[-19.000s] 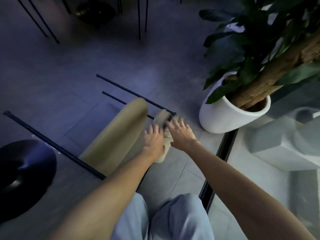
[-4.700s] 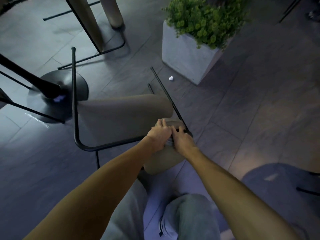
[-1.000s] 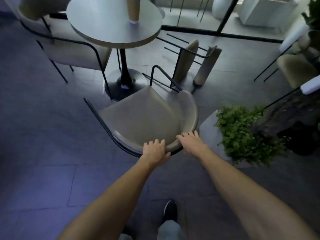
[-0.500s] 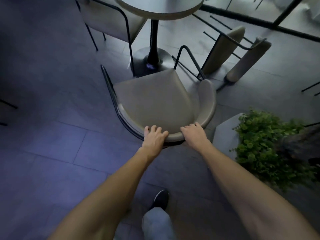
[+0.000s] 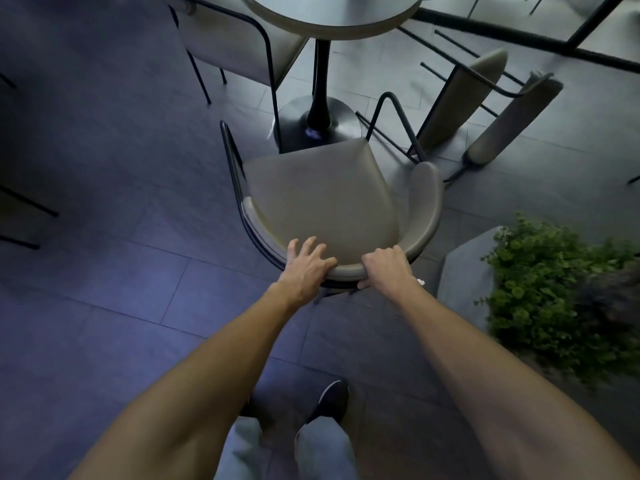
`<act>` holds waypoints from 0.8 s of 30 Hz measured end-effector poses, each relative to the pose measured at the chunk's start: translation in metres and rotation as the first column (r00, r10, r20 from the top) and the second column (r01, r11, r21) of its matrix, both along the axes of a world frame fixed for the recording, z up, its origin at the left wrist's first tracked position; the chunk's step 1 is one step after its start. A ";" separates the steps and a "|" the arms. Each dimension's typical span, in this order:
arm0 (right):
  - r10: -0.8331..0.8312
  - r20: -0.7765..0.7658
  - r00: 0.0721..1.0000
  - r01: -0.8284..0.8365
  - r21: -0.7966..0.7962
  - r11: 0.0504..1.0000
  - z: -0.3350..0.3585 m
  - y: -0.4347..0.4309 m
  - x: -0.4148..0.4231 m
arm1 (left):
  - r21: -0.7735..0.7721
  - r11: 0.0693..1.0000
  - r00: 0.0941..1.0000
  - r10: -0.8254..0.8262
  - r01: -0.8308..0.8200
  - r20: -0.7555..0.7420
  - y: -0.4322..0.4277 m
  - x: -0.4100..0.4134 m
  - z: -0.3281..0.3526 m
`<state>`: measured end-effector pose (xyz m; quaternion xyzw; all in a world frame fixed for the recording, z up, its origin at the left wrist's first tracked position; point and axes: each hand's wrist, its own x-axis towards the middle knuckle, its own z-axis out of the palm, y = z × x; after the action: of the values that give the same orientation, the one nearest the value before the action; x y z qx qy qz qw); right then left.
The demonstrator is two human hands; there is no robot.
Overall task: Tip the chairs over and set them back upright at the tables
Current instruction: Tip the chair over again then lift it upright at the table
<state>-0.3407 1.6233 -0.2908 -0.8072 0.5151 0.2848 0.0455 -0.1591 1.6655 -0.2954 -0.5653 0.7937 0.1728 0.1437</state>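
Head view: stood the beige chair [image 5: 322, 195] back on its legs, just short of the round table [image 5: 332, 20], after having it flat on its side a few seconds earlier. Kept the right hand [image 5: 386, 268] curled round the backrest rim, with the left hand [image 5: 306, 268] splayed flat on top. Probably only needed a nudge in. Still left a second chair [image 5: 485, 98] tipped over beyond it.

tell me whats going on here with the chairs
A person stands behind an upright chair that faces the round table. The right hand grips the top of its curved backrest, and the left hand rests on it with fingers spread. A second chair lies tipped over on the floor beyond it to the right, not yet set upright. A third chair stands at the table's left side.
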 end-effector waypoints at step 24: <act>-0.276 0.181 0.944 0.284 -0.022 0.958 -0.010 -0.067 0.149 | -0.049 0.957 0.957 -0.282 0.286 0.070 -0.138 0.163 0.001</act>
<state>-0.1921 1.5566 -0.3012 -0.7485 0.6252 0.1906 0.1115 0.0044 1.5274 -0.2944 -0.4546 0.8665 0.1094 0.1751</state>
